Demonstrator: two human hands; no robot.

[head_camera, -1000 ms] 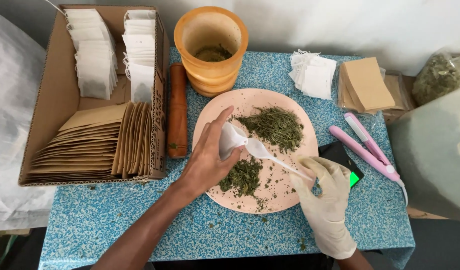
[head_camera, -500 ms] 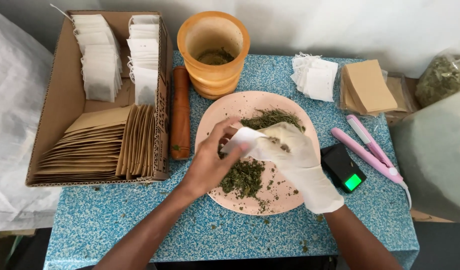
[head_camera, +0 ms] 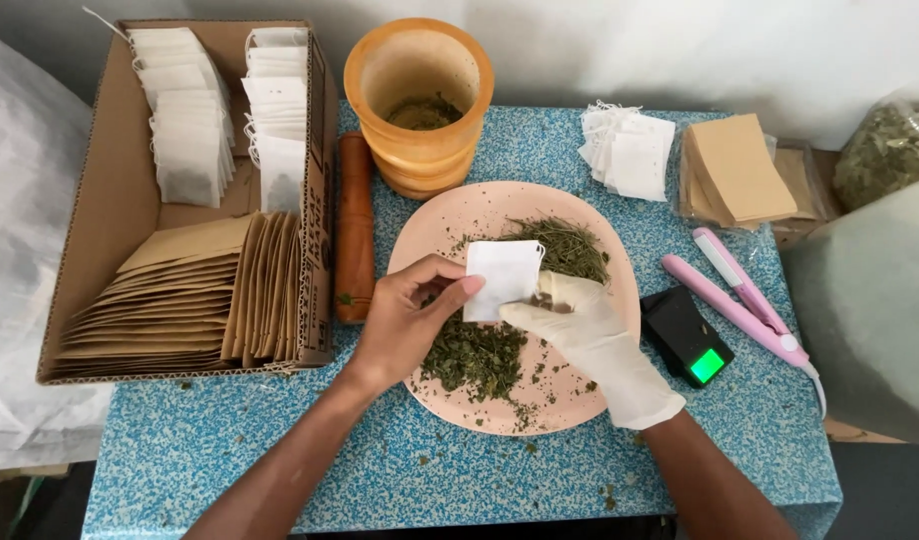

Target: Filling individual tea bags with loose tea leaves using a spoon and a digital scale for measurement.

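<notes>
My bare left hand and my right hand, in a white glove, both pinch a small white tea bag and hold it flat above a pink plate. Two heaps of dried green herbs lie on the plate: one at the back, one at the front. No spoon shows in my right hand.
A cardboard box at the left holds white tea bags and brown envelopes. A wooden pestle and an orange mortar stand behind the plate. To the right are loose tea bags, brown envelopes, a pink sealing tool and a small black scale.
One second ago my right hand held a white spoon at the open bag. Now the spoon is out of sight and both hands hold the bag flat.
</notes>
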